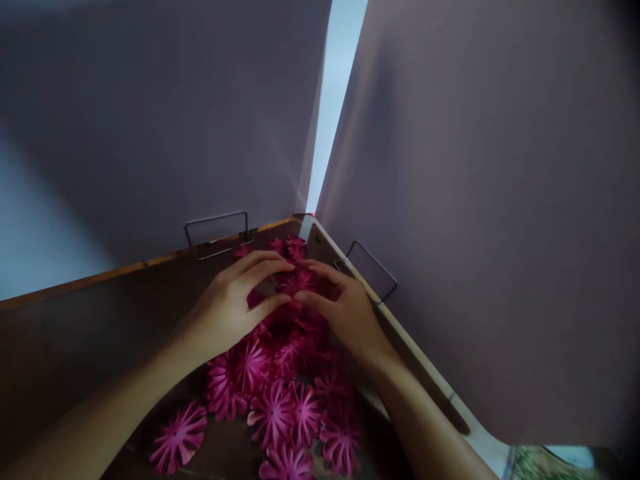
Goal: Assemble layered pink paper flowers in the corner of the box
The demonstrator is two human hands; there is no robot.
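Head view: left hand (227, 300) and right hand (353, 313) ring a pink flower (300, 283), twelve o'clock of the loose pile (274, 407); thumbs apart from fingers, cannot tell if gripping. Light, even fingertip pressure likely avoids creasing.

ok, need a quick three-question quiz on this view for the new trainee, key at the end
1. What colour are the flower pieces heaped below the hands?
2. True or false: the fingertips of the left hand are close to those of the right hand.
3. The leftmost flower piece near the bottom of the picture lies closest to: a) the right forearm, b) the left forearm, c) the right thumb.

Key: 1. pink; 2. true; 3. b
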